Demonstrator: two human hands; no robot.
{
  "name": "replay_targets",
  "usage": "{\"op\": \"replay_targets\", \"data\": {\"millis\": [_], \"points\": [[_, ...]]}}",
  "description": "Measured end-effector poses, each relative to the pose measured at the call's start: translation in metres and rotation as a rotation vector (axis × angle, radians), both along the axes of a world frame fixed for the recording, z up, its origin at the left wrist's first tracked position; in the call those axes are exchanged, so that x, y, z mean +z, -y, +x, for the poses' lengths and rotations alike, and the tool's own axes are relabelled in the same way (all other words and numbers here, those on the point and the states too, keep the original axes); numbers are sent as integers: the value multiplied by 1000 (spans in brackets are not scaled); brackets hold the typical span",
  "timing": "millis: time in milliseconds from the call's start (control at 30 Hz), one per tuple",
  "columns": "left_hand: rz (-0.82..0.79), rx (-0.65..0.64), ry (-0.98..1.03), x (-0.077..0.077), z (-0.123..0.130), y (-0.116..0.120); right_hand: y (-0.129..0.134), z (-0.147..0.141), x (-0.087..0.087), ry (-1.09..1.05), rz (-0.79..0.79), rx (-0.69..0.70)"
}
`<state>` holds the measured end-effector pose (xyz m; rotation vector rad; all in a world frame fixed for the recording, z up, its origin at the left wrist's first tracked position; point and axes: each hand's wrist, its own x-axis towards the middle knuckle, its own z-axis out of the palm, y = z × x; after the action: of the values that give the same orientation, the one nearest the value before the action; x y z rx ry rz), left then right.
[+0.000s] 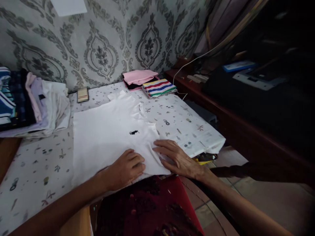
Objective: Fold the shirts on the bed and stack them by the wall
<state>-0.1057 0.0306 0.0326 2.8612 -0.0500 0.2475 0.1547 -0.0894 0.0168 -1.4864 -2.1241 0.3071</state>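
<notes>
A white T-shirt [103, 131] lies spread on the table, its collar pointing away to the right and a small dark horse-rider logo on the chest. At its near edge, my left hand [126, 168] has its fingers bent together on the fabric; its thumb is hidden. My right hand [176, 157] rests over the sleeve at the shirt's near right corner, with fingers stretched out and apart on the cloth. The sleeve fabric is creased between the two hands.
A patterned cloth covers the table [182, 124]. Folded clothes [36, 101] are piled at the left. Near the wall lie a pink folded garment [140, 77], a striped folded garment [158, 88] and a small blurred box [83, 94]. A dark wooden desk [236, 124] stands right.
</notes>
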Motion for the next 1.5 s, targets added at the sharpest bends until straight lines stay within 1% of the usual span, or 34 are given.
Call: {"op": "replay_targets", "data": {"millis": [100,167,200,267,300,367,433,500,533,600,733,800,900,1067,1233,1367,1500], "points": [[-26,51,6,7,3,10,-3,2,4,8,-7,1],[-116,65,2,13,1,9,-7,2,9,1,2,9],[-178,73,0,15,-2,6,-11,2,12,-5,7,14],[-285,137,1,19,-12,-11,-21,-1,19,-23,29,31],[-302,211,3,19,-19,-24,-28,-3,22,-32,47,46],[-242,413,-15,17,-37,-56,-44,-12,27,-35,72,100],[-128,592,-95,12,-57,-85,-59,-24,28,-21,74,177],[-67,666,-197,5,-76,-102,-73,-37,28,2,47,251],[-53,670,-240,2,-84,-104,-78,-44,27,16,29,286],[-40,642,-290,-1,-96,-96,-85,-56,25,44,-7,354],[-55,515,-298,0,-108,-61,-90,-73,17,76,-41,462],[-51,463,-275,1,-112,-47,-89,-77,12,80,-38,485],[0,443,-251,0,-122,-36,-88,-78,6,83,-35,478],[129,464,-215,-6,-139,-22,-86,-74,5,77,-51,473],[213,573,-83,-4,-148,-8,-84,-73,9,77,-113,449],[170,654,-97,-3,-158,-1,-81,-73,14,40,-136,438],[80,683,-146,-4,-176,2,-76,-72,21,12,-161,439]]}}
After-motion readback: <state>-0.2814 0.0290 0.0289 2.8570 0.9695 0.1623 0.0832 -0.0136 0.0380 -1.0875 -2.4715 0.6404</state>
